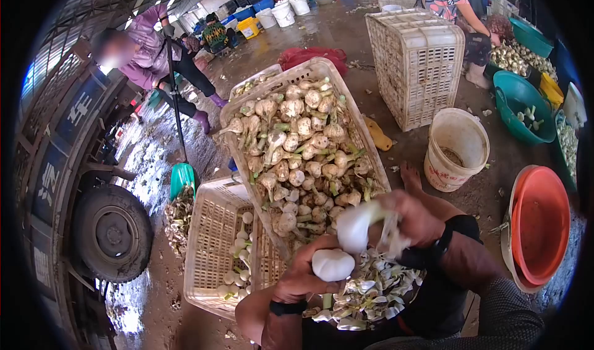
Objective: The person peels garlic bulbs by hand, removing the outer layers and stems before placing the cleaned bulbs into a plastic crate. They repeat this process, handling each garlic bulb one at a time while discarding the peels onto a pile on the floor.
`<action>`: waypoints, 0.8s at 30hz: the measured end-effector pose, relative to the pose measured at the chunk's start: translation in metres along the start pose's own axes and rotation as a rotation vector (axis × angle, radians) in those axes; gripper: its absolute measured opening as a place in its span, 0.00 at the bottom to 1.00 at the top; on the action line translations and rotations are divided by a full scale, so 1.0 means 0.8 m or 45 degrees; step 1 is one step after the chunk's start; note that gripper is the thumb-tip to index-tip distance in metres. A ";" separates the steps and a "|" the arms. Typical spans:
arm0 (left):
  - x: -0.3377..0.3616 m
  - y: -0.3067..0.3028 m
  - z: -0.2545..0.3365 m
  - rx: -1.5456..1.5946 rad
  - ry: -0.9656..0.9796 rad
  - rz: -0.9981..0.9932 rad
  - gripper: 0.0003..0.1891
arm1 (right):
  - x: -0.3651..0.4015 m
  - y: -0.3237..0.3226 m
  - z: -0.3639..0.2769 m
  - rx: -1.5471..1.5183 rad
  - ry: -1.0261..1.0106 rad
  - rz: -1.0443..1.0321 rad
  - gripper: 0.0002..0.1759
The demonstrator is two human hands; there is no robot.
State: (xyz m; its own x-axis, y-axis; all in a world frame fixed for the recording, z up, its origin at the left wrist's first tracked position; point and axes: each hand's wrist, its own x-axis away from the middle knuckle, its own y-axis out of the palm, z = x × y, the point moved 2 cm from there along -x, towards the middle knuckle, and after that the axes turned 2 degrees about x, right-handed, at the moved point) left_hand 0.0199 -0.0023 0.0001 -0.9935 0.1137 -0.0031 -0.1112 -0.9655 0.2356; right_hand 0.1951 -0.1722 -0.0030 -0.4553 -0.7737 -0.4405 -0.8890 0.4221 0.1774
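My left hand (303,276) is wrapped round a peeled white garlic bulb (333,265). Just above it is a second white garlic bulb (354,229), its stem end reaching to my right hand (417,217). The fingers of my right hand are closed on that stem end and some loose papery skin (391,241), blurred by motion. Below both hands, a heap of garlic peelings (377,288) lies in my lap. Directly ahead, a tilted plastic crate (362,127) is full of unpeeled, dirt-marked garlic bulbs (303,146) with stems.
Left of my knee, a lower crate (204,251) holds several clean bulbs. A white bucket (445,170), stacked crates (414,71) and red basins (544,226) stand to the right. A person with a shovel (175,102) stands by a truck wheel (113,233); another person (451,3) sits at back right.
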 end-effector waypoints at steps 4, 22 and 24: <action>0.000 0.001 0.024 0.383 0.232 0.100 0.38 | -0.016 -0.002 -0.016 -0.240 0.534 0.334 0.21; 0.081 -0.096 0.054 0.784 0.887 0.942 0.34 | 0.008 0.055 0.124 1.341 0.139 -0.669 0.10; 0.078 -0.084 0.061 0.714 0.840 0.977 0.32 | -0.014 0.058 0.130 1.346 0.105 -0.481 0.10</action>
State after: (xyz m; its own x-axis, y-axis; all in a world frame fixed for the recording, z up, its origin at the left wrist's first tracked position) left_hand -0.0334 0.0811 0.0316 -0.6327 -0.7616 -0.1402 0.3890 -0.4692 0.7928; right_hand 0.1642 -0.0947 -0.0812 -0.2018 -0.9491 -0.2417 -0.5005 0.3120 -0.8075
